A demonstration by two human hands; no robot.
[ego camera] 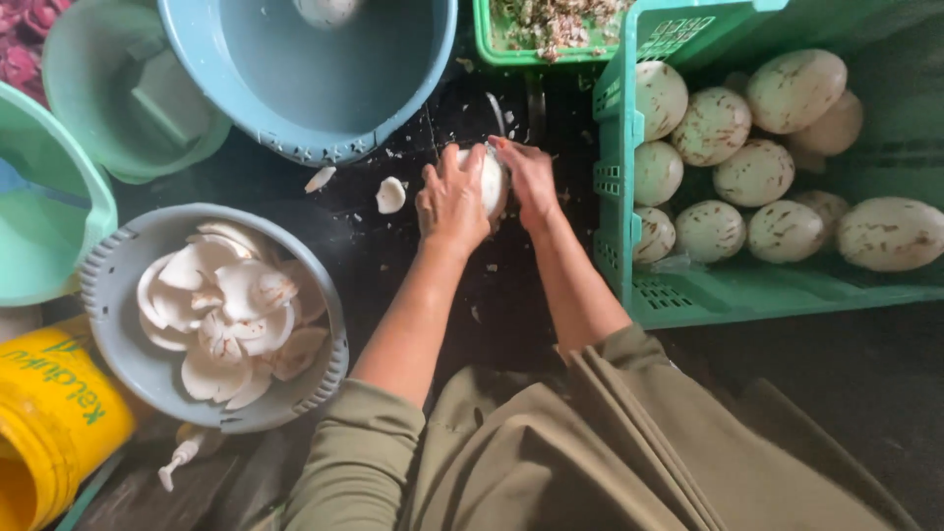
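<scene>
Gripping white peeled coconut (492,179) with both hands, left hand (452,202) over top, right hand (531,182) on its right side, on dark floor (393,256) left of green crate (688,295). Judging: cracking/prying step; next needing firm steadying, then pieces into grey bowl (118,285), near left.

The peeled coconut (492,182) is white. Right of it, a teal-green crate (615,177) holds cream coconuts (754,172) flecked with brown. Left of it, a grey basket (108,285) carries white coconut pieces (231,315) edged in brown; farther left stand a yellow bucket (49,423) and pale blue basin (324,88). Sleeves (354,462) are olive.
</scene>
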